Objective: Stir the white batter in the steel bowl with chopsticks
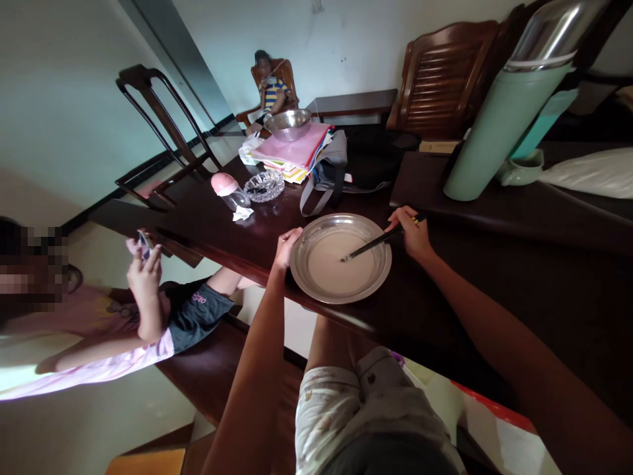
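Note:
A wide metal bowl (299,270) sits at the front edge of the dark table, with a pale beige liquid (329,264) in it. My left hand (287,247) grips the bowl's left rim. In my right hand (411,232), closed at the right of the bowl, is a pair of dark chopsticks (368,247) with a gold band near the top. They slant down to the left, their tips in the liquid near the bowl's middle.
Beyond the bowl are a grey-black bag (366,161), stacked papers (289,148) under another metal bowl (287,125), a glass ashtray (264,187) and a pink-capped bottle (230,189). A green thermos (504,132) stands right. One person (148,290) sits left, another (271,92) at the back.

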Available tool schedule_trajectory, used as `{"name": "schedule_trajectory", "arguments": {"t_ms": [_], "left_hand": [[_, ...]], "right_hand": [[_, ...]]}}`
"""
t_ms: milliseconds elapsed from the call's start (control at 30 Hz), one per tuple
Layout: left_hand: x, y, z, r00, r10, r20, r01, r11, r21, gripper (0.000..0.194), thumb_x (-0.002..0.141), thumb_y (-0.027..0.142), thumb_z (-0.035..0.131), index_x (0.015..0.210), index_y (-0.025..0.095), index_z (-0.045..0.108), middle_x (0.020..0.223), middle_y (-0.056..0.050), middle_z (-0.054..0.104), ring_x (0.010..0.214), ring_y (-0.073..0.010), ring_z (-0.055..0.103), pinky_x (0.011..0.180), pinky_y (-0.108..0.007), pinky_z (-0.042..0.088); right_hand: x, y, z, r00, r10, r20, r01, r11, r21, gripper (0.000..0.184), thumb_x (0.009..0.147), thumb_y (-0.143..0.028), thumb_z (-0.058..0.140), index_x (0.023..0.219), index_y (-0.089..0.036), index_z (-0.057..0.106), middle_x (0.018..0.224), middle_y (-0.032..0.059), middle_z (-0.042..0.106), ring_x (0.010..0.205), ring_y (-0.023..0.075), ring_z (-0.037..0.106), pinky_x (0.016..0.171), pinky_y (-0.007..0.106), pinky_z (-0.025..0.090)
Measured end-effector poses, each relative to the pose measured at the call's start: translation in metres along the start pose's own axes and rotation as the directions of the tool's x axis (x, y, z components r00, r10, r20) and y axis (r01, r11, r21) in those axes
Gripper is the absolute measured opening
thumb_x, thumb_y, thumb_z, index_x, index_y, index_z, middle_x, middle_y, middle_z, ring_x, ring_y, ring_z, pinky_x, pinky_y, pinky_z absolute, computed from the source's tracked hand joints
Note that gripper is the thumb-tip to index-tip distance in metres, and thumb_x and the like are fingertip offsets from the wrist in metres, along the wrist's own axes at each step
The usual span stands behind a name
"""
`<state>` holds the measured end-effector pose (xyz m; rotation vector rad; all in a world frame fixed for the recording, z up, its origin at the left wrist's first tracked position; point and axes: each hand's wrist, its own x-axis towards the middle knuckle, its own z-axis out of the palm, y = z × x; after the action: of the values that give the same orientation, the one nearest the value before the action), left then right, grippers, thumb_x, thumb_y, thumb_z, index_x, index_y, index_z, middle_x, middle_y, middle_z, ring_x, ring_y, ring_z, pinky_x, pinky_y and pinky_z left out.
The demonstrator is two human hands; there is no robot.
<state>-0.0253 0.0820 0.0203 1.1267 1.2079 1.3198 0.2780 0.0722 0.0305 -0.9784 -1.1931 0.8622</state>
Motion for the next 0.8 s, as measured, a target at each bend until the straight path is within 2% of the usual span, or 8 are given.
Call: {"name": "schedule_trajectory", "arguments": {"t_ms": [100, 200, 367, 433, 567, 733, 800], "left_hand": [[-0.0015, 0.0020, 0.0005, 1.000, 0.004, 0.005, -0.004, 1.000, -0.004, 0.036, 0.062, 0.045, 0.077, 0.058, 0.015, 0.057, 0.052, 0.005, 0.046, 0.049, -0.0068, 0.039, 0.050, -0.021, 0.033], [-0.0031, 0.0031, 0.0015, 1.000, 0.003, 0.001, -0.003, 1.000, -0.015, 0.037, 0.062, 0.045, 0.077, 0.058, 0.015, 0.056, 0.052, 0.006, 0.045, 0.049, -0.0064, 0.039, 0.051, -0.021, 0.033], [-0.0046, 0.0033, 0.0028, 1.000, -0.009, -0.007, 0.008, 0.999, -0.040, 0.039, 0.061, 0.045, 0.078, 0.057, 0.016, 0.052, 0.051, 0.006, 0.042, 0.048, -0.0058, 0.037, 0.049, -0.020, 0.032], [-0.0046, 0.0037, 0.0033, 1.000, -0.014, -0.009, 0.014, 0.999, -0.048, 0.041, 0.061, 0.044, 0.079, 0.055, 0.016, 0.050, 0.050, 0.007, 0.041, 0.047, -0.0056, 0.036, 0.048, -0.020, 0.031], [-0.0042, 0.0042, 0.0041, 1.000, -0.017, -0.014, 0.017, 0.999, -0.051, 0.041, 0.060, 0.045, 0.079, 0.056, 0.016, 0.051, 0.051, 0.007, 0.041, 0.047, -0.0055, 0.036, 0.048, -0.021, 0.031], [-0.0040, 0.0032, 0.0038, 1.000, -0.015, -0.021, 0.014, 0.999, -0.045, 0.040, 0.061, 0.045, 0.078, 0.055, 0.016, 0.052, 0.051, 0.006, 0.041, 0.047, -0.0055, 0.036, 0.047, -0.020, 0.030], [-0.0042, 0.0030, 0.0036, 1.000, -0.014, -0.023, 0.013, 0.999, -0.043, 0.039, 0.061, 0.044, 0.078, 0.055, 0.016, 0.052, 0.050, 0.006, 0.041, 0.047, -0.0055, 0.036, 0.048, -0.020, 0.031]], "right_hand": [[-0.0025, 0.0000, 0.0012, 0.998, 0.024, 0.061, -0.024, 1.000, 0.012, 0.041, 0.080, -0.059, 0.055, 0.065, -0.021, 0.061, 0.048, -0.0018, 0.059, 0.046, 0.0129, 0.055, 0.051, 0.028, 0.042], [-0.0042, -0.0003, 0.0034, 0.991, 0.018, 0.129, -0.014, 0.999, -0.034, 0.042, 0.082, -0.060, 0.053, 0.068, -0.021, 0.064, 0.053, -0.0007, 0.062, 0.053, 0.0137, 0.058, 0.054, 0.028, 0.043], [-0.0006, -0.0016, 0.0002, 1.000, 0.008, 0.017, -0.008, 1.000, -0.020, 0.044, 0.079, -0.063, 0.054, 0.063, -0.022, 0.060, 0.048, -0.0018, 0.058, 0.047, 0.0128, 0.054, 0.054, 0.028, 0.044], [-0.0016, -0.0021, 0.0011, 0.999, 0.034, 0.036, -0.034, 0.999, 0.001, 0.045, 0.078, -0.064, 0.055, 0.061, -0.022, 0.058, 0.046, -0.0018, 0.057, 0.045, 0.0130, 0.053, 0.053, 0.029, 0.043], [-0.0034, -0.0010, 0.0043, 0.991, 0.027, 0.133, -0.026, 1.000, -0.005, 0.043, 0.080, -0.062, 0.055, 0.066, -0.022, 0.062, 0.053, -0.0007, 0.061, 0.055, 0.0146, 0.060, 0.057, 0.029, 0.046], [0.0014, 0.0022, -0.0007, 1.000, 0.024, 0.002, -0.024, 1.000, 0.011, 0.044, 0.077, -0.065, 0.055, 0.062, -0.023, 0.058, 0.047, -0.0023, 0.058, 0.048, 0.0140, 0.057, 0.056, 0.029, 0.046], [0.0005, 0.0023, 0.0000, 0.999, 0.041, 0.022, -0.041, 0.999, 0.013, 0.046, 0.077, -0.065, 0.055, 0.061, -0.023, 0.058, 0.047, -0.0019, 0.058, 0.047, 0.0135, 0.056, 0.053, 0.029, 0.044]]}}
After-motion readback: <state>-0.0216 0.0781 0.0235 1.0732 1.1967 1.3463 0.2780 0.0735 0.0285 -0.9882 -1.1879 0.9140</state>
